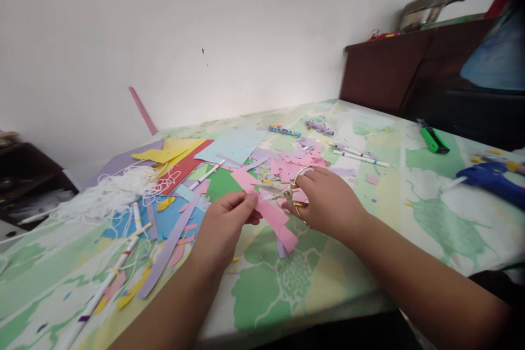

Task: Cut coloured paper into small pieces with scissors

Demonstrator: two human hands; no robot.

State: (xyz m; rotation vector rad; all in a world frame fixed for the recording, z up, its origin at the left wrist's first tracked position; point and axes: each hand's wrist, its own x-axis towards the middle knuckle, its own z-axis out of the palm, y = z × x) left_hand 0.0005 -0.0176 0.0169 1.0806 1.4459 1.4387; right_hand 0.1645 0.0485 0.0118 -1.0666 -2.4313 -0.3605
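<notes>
My left hand (223,224) pinches a long pink paper strip (273,216) between thumb and fingers, just above the table. My right hand (326,199) grips gold-handled scissors (293,197), fingers through the loops, with the blades at the strip's upper part. Both hands are closed. A pile of small pink paper scraps (293,161) lies just beyond the scissors.
The table has a green patterned cloth (287,279). Coloured paper sheets (184,158) and white string (110,191) lie to the left, with markers (102,287). A green utility knife (432,139) and a blue glue gun (492,180) sit on the right. A dark cabinet (385,71) stands behind.
</notes>
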